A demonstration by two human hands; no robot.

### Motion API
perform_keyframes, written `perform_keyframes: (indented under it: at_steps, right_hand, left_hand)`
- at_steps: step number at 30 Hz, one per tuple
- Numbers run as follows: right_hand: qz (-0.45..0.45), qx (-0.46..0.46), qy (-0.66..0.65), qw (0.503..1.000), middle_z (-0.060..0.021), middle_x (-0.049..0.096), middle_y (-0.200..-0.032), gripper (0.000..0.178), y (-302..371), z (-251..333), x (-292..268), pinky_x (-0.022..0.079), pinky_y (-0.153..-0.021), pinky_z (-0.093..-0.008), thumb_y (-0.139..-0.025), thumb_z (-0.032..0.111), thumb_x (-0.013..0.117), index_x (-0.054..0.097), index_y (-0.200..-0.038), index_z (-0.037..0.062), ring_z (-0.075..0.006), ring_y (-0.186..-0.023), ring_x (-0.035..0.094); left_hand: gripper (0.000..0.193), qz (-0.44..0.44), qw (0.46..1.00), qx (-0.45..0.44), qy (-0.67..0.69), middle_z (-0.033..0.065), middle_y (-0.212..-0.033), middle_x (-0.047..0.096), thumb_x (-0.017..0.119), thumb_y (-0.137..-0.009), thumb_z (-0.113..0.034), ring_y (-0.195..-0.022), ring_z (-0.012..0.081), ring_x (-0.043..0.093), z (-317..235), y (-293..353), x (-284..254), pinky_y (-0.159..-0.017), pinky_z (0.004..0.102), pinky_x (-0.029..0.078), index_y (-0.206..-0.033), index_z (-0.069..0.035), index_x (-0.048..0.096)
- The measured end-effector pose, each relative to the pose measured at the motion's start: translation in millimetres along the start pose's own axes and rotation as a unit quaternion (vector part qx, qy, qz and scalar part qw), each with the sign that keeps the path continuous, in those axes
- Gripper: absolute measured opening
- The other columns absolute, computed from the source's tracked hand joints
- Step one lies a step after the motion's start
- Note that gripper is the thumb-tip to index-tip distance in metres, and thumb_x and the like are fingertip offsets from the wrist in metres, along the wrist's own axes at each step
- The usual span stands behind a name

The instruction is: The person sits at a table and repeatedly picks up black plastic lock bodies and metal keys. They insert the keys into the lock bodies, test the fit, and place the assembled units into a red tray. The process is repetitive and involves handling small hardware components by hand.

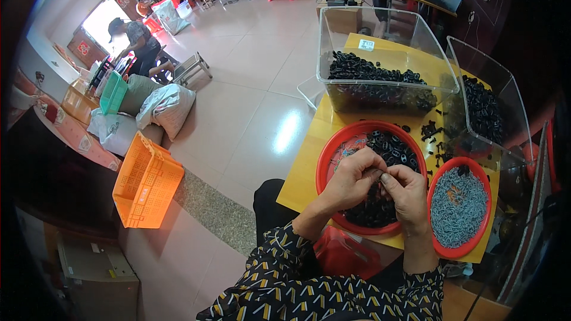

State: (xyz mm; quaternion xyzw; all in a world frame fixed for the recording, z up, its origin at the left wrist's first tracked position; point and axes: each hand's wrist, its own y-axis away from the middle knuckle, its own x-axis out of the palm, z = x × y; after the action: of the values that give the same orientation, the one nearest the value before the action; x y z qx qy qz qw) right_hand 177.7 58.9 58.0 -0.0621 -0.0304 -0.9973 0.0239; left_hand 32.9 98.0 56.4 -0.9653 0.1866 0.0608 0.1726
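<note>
Many small black oval plastic pieces (399, 150) lie in a round red plastic basin (322, 169), directly beneath two bare hands whose fingertips meet above its middle. The left hand (352, 179) reaches in from the lower left, its wrist bent and its back turned up, the forearm slanting toward the basin's centre. Its thumb and index finger are pressed together, with the other fingers curled under. The right hand (407, 193) comes almost straight up from the lower edge, leaning slightly left, its thumb and index finger likewise pressed together, tip facing tip with the left. Anything pinched between them is too small and too hidden to tell. Just right of that basin, an oval red plastic basin (457, 254) holds a heap of small grey metal screws (459, 217). Both stand on a yellow tabletop (304, 169), where loose black bits (429, 131) lie scattered. Behind them, a large clear plastic bin (389, 84) contains more black pieces, and another clear rectangular bin (495, 70) stands to its right, also partly filled. Farther left, an orange perforated plastic crate (148, 187) is on the tiled floor (250, 104), near stuffed white sacks (169, 110).
</note>
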Motion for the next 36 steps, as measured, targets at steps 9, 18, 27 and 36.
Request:
perform_keyframes:
  at_steps: [9,18,27,36]
  right_hand:
    - [-0.035,-0.016,0.047,0.998,0.0021,0.052,-0.065,0.006,-2.2,-5.4,2.6,0.036,-0.053,-0.0186,-0.079,0.004,0.058,0.059,-0.075,-0.0008,-0.0037,-0.059,0.045]
    - [-0.065,-0.122,0.199,0.970,-0.0066,0.057,-0.073,0.005,-8.1,-16.2,3.2,0.042,-0.061,-0.0239,-0.076,0.003,0.058,0.059,-0.078,-0.0018,-0.0117,-0.068,0.054]
    - [-0.054,-0.035,0.141,0.988,-0.0051,0.060,-0.074,0.007,-5.7,-15.5,2.1,0.043,-0.059,-0.0216,-0.075,0.004,0.059,0.060,-0.078,-0.0022,-0.0067,-0.066,0.054]
    - [-0.090,-0.065,0.196,0.974,-0.0050,0.058,-0.072,0.007,-8.4,-21.4,0.3,0.042,-0.056,-0.0226,-0.074,0.005,0.059,0.060,-0.077,-0.0015,-0.0078,-0.062,0.052]
  left_hand:
    - [0.004,0.006,0.997,-0.065,0.041,-0.0006,-0.073,0.051,0.054,-0.080,-0.002,-0.066,0.0058,0.048,9.1,2.9,0.5,-0.056,0.0201,0.041,-0.084,-0.002,0.054]
    - [0.007,0.037,0.978,-0.183,0.088,0.0050,-0.069,0.050,0.049,-0.082,-0.007,-0.066,0.0105,0.050,20.6,3.5,-0.6,-0.057,0.0258,0.043,-0.079,-0.001,0.048]
    - [0.016,0.061,0.983,-0.174,0.000,0.0133,-0.070,0.052,0.046,-0.086,-0.014,-0.064,0.0226,0.054,17.4,-0.6,-2.9,-0.056,0.0334,0.044,-0.081,0.001,0.049]
    - [0.009,-0.049,0.962,-0.058,-0.261,0.0209,-0.077,0.055,0.048,-0.081,-0.006,-0.074,0.0377,0.054,35.3,-5.7,-10.4,-0.065,0.0402,0.042,-0.082,0.002,0.052]
